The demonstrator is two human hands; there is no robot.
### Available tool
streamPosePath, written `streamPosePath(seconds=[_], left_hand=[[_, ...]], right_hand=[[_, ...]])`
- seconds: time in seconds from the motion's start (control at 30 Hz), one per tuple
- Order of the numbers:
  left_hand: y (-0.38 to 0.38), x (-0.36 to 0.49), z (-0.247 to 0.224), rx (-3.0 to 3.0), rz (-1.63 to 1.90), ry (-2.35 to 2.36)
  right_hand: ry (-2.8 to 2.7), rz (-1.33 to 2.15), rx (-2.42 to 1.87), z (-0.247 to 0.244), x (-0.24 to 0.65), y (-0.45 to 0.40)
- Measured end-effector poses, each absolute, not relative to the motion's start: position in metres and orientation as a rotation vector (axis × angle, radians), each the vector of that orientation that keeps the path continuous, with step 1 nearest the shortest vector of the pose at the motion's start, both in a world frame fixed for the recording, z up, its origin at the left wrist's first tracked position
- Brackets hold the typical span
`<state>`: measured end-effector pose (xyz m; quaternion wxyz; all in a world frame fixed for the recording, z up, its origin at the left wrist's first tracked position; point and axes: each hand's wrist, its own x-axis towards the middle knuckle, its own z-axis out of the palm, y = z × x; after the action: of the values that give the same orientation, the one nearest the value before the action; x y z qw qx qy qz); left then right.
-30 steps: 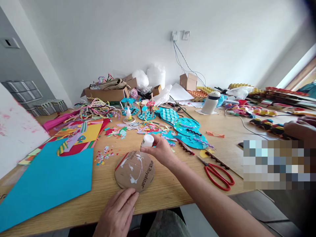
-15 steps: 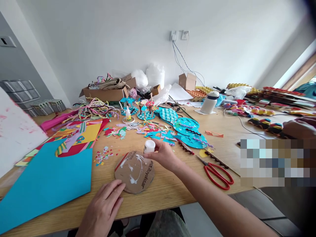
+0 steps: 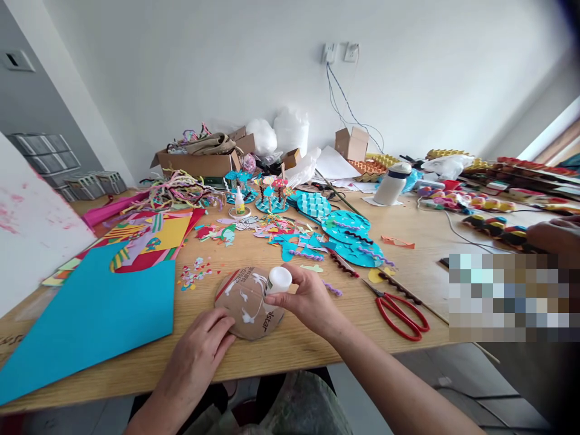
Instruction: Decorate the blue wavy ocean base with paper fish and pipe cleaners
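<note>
A round piece of brown cardboard (image 3: 258, 326) lies on the table before me, printed with dark lettering and marked with white streaks and blobs of glue. My right hand (image 3: 306, 299) is closed around a small white glue bottle (image 3: 280, 280), tipped base-up over the disc's right side. The bottle's nozzle is hidden behind my fingers. At the disc's left lower edge, my left hand (image 3: 206, 335) rests with its fingers stretched out flat against the cardboard.
Red-handled scissors (image 3: 402, 317) lie to the right, near blue scalloped card shapes (image 3: 353, 235). On the left is a large blue sheet (image 3: 113, 320). Paper scraps (image 3: 197, 275) lie beyond the disc, and another glue bottle (image 3: 239, 200) stands behind. Another person's hand (image 3: 555, 232) is at far right.
My right hand has brought the glue bottle down and nearer to me along the disc's right side. My left hand has shifted slightly further onto the disc's left edge. The camera view has shifted slightly.
</note>
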<state>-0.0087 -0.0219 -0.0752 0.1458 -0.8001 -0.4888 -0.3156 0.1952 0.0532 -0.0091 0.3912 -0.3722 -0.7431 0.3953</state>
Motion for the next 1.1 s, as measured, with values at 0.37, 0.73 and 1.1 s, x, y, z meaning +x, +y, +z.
streamPosePath(seconds=[0.37,0.73,1.1], left_hand=[[-0.018,-0.005,-0.078,-2.320,-0.932,-1.398],[-0.019,-0.004,-0.082,-2.305,-0.940,-1.474],[-0.019,-0.002,-0.081,-2.283,-0.912,-1.458]], right_hand=[[-1.935,0.969,-0.983,-0.009,0.197,0.053],[-1.836,0.883,-1.012,-0.017,0.199,0.082],[-1.826,0.858,-1.046,-0.017,0.201,0.093]])
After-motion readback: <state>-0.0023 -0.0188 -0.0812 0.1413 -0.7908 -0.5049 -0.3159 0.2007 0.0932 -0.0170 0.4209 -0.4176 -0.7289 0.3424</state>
